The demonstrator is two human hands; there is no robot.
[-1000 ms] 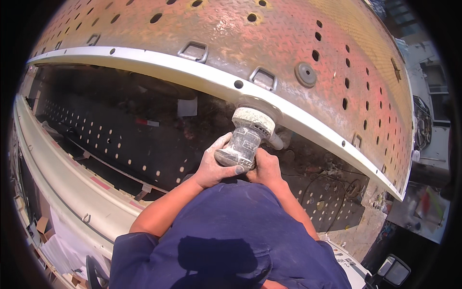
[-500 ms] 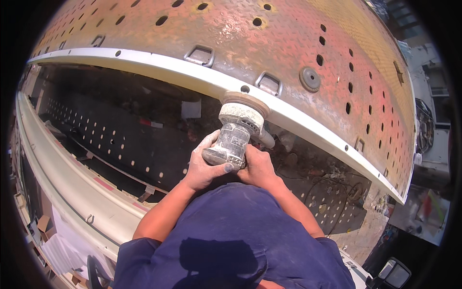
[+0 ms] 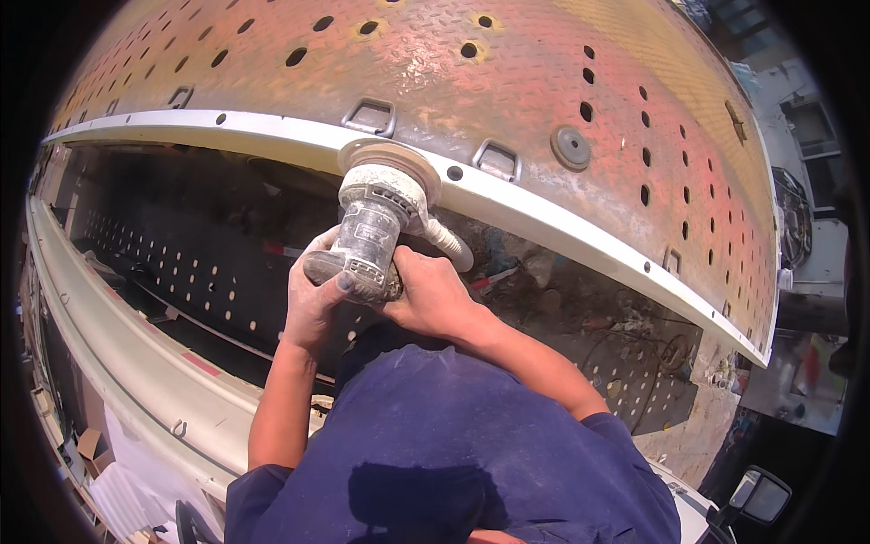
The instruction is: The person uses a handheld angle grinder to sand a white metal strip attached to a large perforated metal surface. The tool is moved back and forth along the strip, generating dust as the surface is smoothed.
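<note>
Across the top, from ten o'clock round to three, we see the tread-patterned metal deck [image 3: 507,100], its red and yellow paint worn and its surface pierced with holes. The white rim [image 3: 562,222] curves along its near edge. Just off centre toward ten o'clock, we hold the dusty sander [image 3: 367,234], its round pad [image 3: 390,156] overlapping the rim at eleven o'clock (whether they touch, we cannot tell). Our left hand [image 3: 313,295], at nine o'clock, closes round the tool's body; our right hand [image 3: 433,288], mid-view, curls against its other side, fingertips hidden. The ribbed hose [image 3: 448,240] points toward four o'clock.
</note>
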